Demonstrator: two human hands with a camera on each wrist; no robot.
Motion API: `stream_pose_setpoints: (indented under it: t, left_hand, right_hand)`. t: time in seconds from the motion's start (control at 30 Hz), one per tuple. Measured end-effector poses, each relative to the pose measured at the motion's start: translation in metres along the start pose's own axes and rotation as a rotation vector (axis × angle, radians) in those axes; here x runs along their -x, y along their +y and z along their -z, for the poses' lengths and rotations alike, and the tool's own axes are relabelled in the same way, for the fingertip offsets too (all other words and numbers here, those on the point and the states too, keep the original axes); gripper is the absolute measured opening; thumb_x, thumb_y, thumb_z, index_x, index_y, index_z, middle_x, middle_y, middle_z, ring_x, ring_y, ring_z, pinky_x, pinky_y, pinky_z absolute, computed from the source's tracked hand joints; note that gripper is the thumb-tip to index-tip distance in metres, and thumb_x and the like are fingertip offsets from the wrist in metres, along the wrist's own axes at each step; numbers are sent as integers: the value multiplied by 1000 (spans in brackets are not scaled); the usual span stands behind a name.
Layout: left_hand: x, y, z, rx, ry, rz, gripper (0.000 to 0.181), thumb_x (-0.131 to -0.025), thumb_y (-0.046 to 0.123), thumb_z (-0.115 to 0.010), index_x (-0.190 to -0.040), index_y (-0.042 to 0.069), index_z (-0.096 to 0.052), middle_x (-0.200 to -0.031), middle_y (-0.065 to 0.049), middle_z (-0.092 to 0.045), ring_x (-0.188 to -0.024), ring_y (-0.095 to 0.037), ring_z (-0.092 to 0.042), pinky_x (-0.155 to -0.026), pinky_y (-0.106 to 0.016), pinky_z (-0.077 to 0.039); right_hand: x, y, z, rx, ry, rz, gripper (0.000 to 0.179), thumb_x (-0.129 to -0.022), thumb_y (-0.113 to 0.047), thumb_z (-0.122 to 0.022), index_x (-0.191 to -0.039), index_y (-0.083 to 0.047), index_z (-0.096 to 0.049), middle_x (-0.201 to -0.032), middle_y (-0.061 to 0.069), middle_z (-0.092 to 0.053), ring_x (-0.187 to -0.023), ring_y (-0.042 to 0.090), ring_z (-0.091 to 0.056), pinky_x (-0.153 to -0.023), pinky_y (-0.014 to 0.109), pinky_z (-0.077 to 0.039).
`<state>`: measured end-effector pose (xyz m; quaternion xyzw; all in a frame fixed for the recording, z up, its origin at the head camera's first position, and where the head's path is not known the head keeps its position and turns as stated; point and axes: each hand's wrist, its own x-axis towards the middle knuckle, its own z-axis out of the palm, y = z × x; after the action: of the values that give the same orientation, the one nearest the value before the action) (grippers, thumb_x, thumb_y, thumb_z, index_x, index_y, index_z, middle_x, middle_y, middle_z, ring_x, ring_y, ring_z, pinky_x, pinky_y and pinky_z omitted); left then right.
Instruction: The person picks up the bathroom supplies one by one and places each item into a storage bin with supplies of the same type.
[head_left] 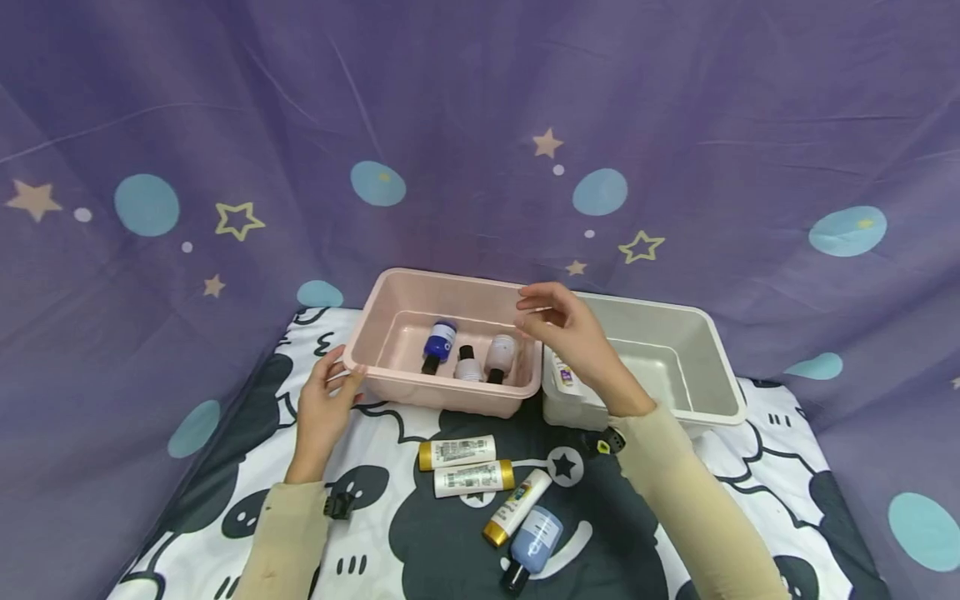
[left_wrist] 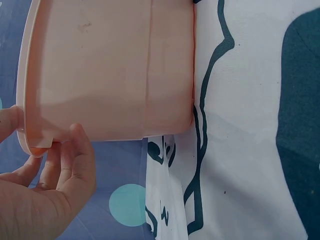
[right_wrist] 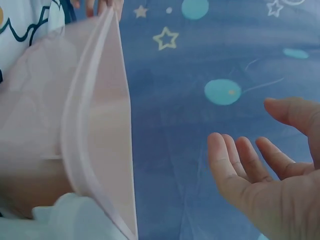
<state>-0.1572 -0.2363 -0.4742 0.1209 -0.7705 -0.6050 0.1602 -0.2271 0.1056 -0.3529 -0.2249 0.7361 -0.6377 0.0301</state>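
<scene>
My left hand (head_left: 326,410) grips the left front rim of a pink plastic bin (head_left: 442,395), thumb over the edge and fingers beneath it in the left wrist view. Inside the bin lie a dark blue bottle (head_left: 440,342), a small white bottle (head_left: 468,367) and a pale bottle (head_left: 500,357), all with black caps. My right hand (head_left: 572,342) hovers over the spot where this bin meets a grey-white bin (head_left: 712,358). Its fingers are loosely bent and hold nothing, as the right wrist view (right_wrist: 270,170) also shows.
A white labelled container (head_left: 564,375) lies in the grey-white bin, partly behind my right hand. On the patterned cloth in front are three white tubes with gold caps (head_left: 457,452) and a light blue bottle (head_left: 537,537). A purple curtain (head_left: 480,100) hangs behind.
</scene>
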Motion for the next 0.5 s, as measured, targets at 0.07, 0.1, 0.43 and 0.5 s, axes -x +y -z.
stream_pose_setpoints:
  t: [0.07, 0.1, 0.43, 0.5]
  left_hand:
    - [0, 0, 0, -9, 5, 3, 61, -97, 32, -69, -149, 10, -46, -130, -15, -59, -103, -16, -60, -71, -21, -60]
    - [-1, 0, 0, -11, 6, 3, 61, -97, 32, -69, -149, 10, -46, -130, -15, -59, -103, -16, -60, -71, -21, -60]
    - [1, 2, -1, -14, 6, 9, 63, -97, 34, -69, -150, 10, -45, -131, -15, -58, -106, -21, -60, -72, -21, -60]
    - [2, 2, 0, -19, 3, 10, 63, -97, 35, -68, -150, 10, -44, -131, -16, -57, -107, -23, -59, -73, -22, -60]
  right_hand:
    - [14, -3, 3, 26, 3, 18, 39, -94, -5, -70, -131, -2, -58, -121, 19, -62, -103, 33, -62, -83, 36, -60]
    - [21, -3, 5, 33, 1, 27, 39, -94, -4, -70, -131, -2, -58, -121, 19, -62, -104, 34, -62, -83, 36, -60]
    - [90, 5, 14, 46, 36, 39, 39, -92, 0, -71, -130, -1, -59, -122, 17, -62, -105, 28, -63, -84, 34, -59]
    - [103, 10, 14, 42, 36, 46, 39, -92, 2, -70, -129, 0, -59, -121, 16, -62, -104, 28, -63, -85, 35, -59]
